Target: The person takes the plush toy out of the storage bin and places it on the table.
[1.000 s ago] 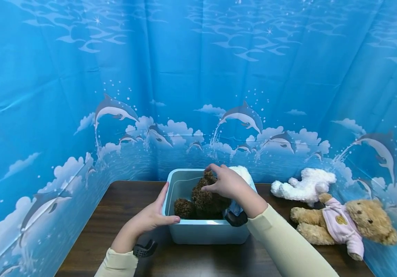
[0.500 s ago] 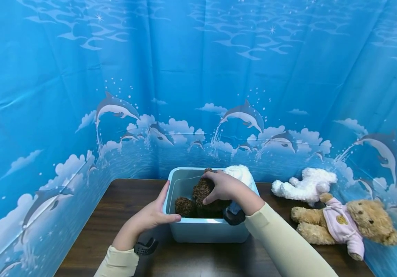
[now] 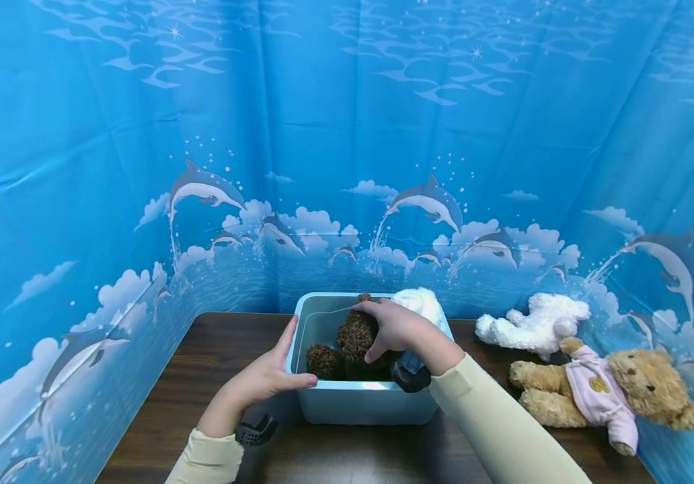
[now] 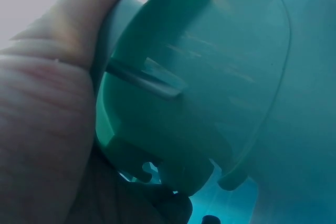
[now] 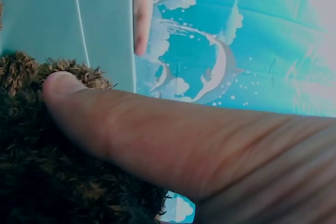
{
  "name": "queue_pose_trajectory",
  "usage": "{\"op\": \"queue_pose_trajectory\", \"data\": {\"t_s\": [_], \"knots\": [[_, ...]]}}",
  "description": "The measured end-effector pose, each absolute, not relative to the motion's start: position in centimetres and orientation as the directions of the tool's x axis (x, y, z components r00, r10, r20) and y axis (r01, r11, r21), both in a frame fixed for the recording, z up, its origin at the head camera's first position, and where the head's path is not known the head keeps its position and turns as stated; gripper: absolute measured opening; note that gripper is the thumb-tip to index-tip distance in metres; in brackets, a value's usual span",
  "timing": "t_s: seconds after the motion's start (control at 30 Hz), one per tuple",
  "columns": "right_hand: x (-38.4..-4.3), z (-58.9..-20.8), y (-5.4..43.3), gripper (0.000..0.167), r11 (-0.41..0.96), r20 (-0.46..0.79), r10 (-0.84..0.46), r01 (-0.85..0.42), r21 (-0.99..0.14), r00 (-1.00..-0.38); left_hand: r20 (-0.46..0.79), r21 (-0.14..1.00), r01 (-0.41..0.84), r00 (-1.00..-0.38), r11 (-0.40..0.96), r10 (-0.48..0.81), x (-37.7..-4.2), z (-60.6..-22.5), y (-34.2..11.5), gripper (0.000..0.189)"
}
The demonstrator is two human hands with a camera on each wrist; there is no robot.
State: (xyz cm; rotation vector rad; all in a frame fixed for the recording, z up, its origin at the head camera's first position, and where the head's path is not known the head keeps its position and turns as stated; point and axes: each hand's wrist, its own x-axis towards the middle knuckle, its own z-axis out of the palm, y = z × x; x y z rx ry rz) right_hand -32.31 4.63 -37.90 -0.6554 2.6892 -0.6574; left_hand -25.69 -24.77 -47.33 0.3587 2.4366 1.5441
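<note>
In the head view my left hand (image 3: 270,368) rests against the left front corner of a pale blue-green plastic bin (image 3: 366,405). Its thumb lies at the front rim, and the fingers extend along the left side. My right hand (image 3: 400,331) reaches into the bin and grips a dark brown curly plush toy (image 3: 355,334). In the right wrist view the thumb (image 5: 131,121) presses into the brown fur (image 5: 79,182); most other fingers are hidden. A second brown rounded tuft (image 3: 322,361) shows beside it. White fluffy plush (image 3: 417,302) fills the back right of the bin.
A white plush toy (image 3: 531,324) lies right of the bin on the dark wooden table (image 3: 232,343). Near it lies a tan teddy bear (image 3: 643,386) in a pink shirt. A blue dolphin-print curtain (image 3: 347,168) surrounds the table.
My right hand has moved slightly down with the brown plush toy, uncovering more of the white plush. The left hand stays at the bin's corner.
</note>
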Motion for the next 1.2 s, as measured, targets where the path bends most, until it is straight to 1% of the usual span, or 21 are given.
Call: {"op": "queue_pose_trajectory", "data": {"t_s": [0.23,0.43,0.6,0.83,0.97,1.07,1.2], "knots": [[-32.1,-38.0,4.4,0.104,0.805,-0.161,-0.496,-0.383,-0.452,-0.853,-0.057,0.910,0.086,-0.943,0.406,0.327,-25.6,-47.3,-24.9,0.136],[-32.0,-38.5,4.3,0.104,0.815,-0.135,-0.489,-0.396,-0.423,-0.862,-0.062,0.906,0.083,-0.943,0.415,0.326,-25.7,-47.3,-24.9,0.135],[-32.1,-38.9,4.4,0.097,0.801,-0.070,-0.507,-0.440,-0.406,-0.859,-0.067,0.906,0.078,-0.944,0.416,0.324,-25.7,-47.3,-24.9,0.135],[-32.0,-39.0,4.5,0.085,0.760,0.012,-0.530,-0.481,-0.438,-0.848,-0.066,0.904,0.081,-0.944,0.421,0.324,-25.7,-47.3,-24.8,0.135],[-32.0,-39.1,4.8,0.082,0.751,0.063,-0.520,-0.491,-0.442,-0.852,-0.066,0.900,0.082,-0.945,0.428,0.321,-25.7,-47.4,-24.7,0.136],[-31.7,-39.1,5.0,0.080,0.733,0.109,-0.509,-0.496,-0.466,-0.854,-0.069,0.896,0.079,-0.947,0.437,0.313,-25.7,-47.5,-24.7,0.136],[-31.0,-38.5,5.1,0.079,0.703,0.203,-0.483,-0.515,-0.491,-0.852,-0.067,0.891,0.079,-0.951,0.447,0.302,-25.7,-47.4,-24.7,0.137]]}}
